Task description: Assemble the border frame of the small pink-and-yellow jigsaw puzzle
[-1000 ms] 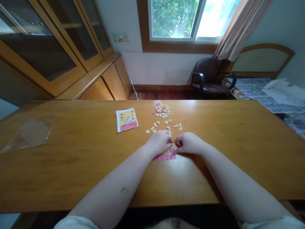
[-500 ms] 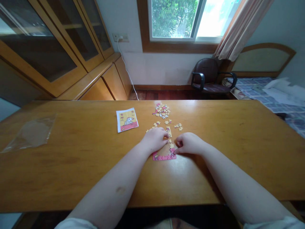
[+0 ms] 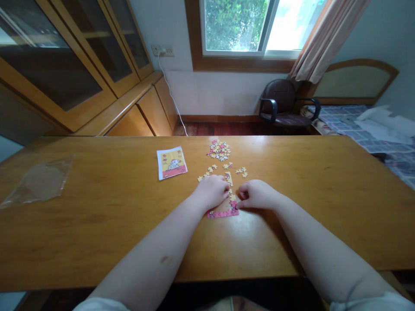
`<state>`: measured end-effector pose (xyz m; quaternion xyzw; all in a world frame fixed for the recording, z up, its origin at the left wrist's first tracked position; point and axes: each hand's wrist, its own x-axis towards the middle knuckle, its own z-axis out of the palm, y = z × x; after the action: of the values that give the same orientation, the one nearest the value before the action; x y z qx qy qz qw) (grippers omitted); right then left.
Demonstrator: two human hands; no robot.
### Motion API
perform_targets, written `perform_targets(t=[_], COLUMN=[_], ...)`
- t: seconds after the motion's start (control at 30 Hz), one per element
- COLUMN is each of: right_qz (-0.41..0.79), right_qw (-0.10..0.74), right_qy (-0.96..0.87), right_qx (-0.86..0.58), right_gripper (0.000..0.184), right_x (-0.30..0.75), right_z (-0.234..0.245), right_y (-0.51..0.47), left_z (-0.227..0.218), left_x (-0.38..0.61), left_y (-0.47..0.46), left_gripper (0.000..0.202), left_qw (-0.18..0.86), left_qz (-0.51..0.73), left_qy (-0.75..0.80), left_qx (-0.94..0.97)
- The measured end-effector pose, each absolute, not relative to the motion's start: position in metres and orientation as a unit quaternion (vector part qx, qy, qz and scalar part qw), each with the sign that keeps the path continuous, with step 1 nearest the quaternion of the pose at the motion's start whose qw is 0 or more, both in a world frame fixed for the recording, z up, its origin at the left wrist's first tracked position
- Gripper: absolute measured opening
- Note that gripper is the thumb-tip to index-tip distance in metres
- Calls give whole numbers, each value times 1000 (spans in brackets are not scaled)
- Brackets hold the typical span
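A partly joined jigsaw puzzle [image 3: 223,214] lies on the table, with a pink bottom row and a yellow and pink right side. My left hand [image 3: 212,190] rests over its left and inner part, fingers curled together by the right-side pieces; anything between the fingertips is hidden. At the puzzle's lower right corner, the thumb of my right hand [image 3: 257,193] touches the pink edge. The other fingers of that hand are curled in, and whatever they may hold is out of sight. A short yellow joined strip [image 3: 228,178] lies just beyond my left fingertips.
Loose puzzle pieces form a pile [image 3: 220,150] farther back, and small groups of yellow pieces [image 3: 241,172] lie nearer. A picture card [image 3: 172,163] with a white character is at left. Far left lies a clear plastic bag [image 3: 40,179]. The wooden table [image 3: 97,242] ends near my body.
My left fingers have drawn in slightly and moved down a little over the right-side pieces. My right hand stays at the puzzle's corner. The whole view has shifted slightly.
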<state>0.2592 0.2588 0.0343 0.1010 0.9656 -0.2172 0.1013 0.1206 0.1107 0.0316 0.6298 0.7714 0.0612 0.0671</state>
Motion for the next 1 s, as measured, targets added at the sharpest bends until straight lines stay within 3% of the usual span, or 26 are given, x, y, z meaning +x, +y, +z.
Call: perform_targets(t=[0.1,0.27,0.6,0.83,1.0], right_qz=[-230,-279,-290,-274,-271], right_qw=[92,66,74,65,72], right_qy=[963,955,952,955,956], right_qx=[102,82,71,92,92], right_gripper=[36,22,21,34,29], right_x=[260,261,260,260,259], right_z=[34,32,28,31,30], right_y=[259,256,255,254,255], left_z=[32,33,31,31,32], left_x=[122,123,124,123,124], left_y=[111,112,112,112,111], left_gripper=[21,20,18,16,14], left_qw=[65,64,81,91,89], left_qz=[59,60,76,83,80], left_qy=[772,777,781,782,779], left_qx=[629,624,615,611,615])
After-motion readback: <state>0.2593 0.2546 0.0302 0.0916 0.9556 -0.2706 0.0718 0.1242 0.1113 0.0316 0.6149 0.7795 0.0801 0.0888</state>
